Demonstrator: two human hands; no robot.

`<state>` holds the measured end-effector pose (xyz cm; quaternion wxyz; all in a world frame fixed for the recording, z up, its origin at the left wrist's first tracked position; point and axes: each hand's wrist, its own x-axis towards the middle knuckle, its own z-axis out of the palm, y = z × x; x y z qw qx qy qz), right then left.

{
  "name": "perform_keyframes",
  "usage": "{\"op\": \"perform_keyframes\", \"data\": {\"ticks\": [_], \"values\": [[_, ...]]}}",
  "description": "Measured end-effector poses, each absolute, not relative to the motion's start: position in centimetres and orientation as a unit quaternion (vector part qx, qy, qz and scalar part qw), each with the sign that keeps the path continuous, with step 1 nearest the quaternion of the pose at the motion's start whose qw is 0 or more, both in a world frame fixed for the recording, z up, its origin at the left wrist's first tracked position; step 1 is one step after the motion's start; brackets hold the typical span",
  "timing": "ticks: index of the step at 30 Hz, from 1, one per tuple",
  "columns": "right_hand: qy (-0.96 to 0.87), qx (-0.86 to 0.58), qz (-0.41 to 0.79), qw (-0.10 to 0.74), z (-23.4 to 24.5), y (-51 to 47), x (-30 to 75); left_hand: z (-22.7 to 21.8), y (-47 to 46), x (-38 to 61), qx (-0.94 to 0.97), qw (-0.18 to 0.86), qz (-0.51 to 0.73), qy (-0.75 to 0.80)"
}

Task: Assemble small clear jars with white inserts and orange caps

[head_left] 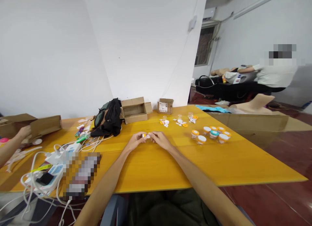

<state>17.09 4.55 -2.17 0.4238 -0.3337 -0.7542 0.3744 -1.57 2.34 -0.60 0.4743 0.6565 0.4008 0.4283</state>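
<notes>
Above the middle of the yellow table (156, 174), my left hand (136, 141) is closed around a small jar with an orange and white lid (144, 135), mostly covered by the fingers. My right hand (159, 141) pinches a small white piece (148, 136) right beside it; its exact kind is too small to tell. Past my hands lie loose white discs and orange rings (166, 122), with a clear open jar (179, 117) and others like it. To the right stand several lidded clear jars (201, 140), most with orange and white lids, one with a teal lid (214, 134).
Cardboard boxes (134, 113) and a black bag (110, 117) sit at the back. Power strips (56, 174), white cables and a phone (84, 175) lie on the left. Another person's hand (24, 132) touches a carton at far left. A person in white (278, 75) sits at back right.
</notes>
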Motion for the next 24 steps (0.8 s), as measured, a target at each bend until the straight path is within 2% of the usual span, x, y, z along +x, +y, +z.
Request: {"op": "perform_keyframes", "data": {"ticks": [4, 8, 12, 16, 20, 24], "values": [[-0.728, -0.308, 0.413, 0.452, -2.4, 4.6, 16.9, -0.9, 2.6, -1.5, 0.643, 0.478, 0.446, 0.398], [-0.735, -0.335, 0.412, 0.422, -2.1, 4.4, 16.9, -1.1, 2.8, -1.5, 0.647, 0.483, 0.444, 0.389], [-0.724, -0.343, 0.413, 0.434, -1.6, 4.1, 16.9, -1.1, 2.8, -1.5, 0.647, 0.477, 0.445, 0.395], [-0.729, -0.394, 0.398, 0.394, -1.4, 3.9, 16.9, -1.1, 2.7, -1.6, 0.65, 0.475, 0.438, 0.401], [-0.738, -0.383, 0.374, 0.411, -1.4, 3.9, 16.9, -1.1, 2.6, -1.6, 0.651, 0.472, 0.434, 0.406], [-0.743, -0.432, 0.353, 0.369, -1.3, 3.8, 16.9, -1.1, 2.7, -1.7, 0.656, 0.47, 0.429, 0.406]]}}
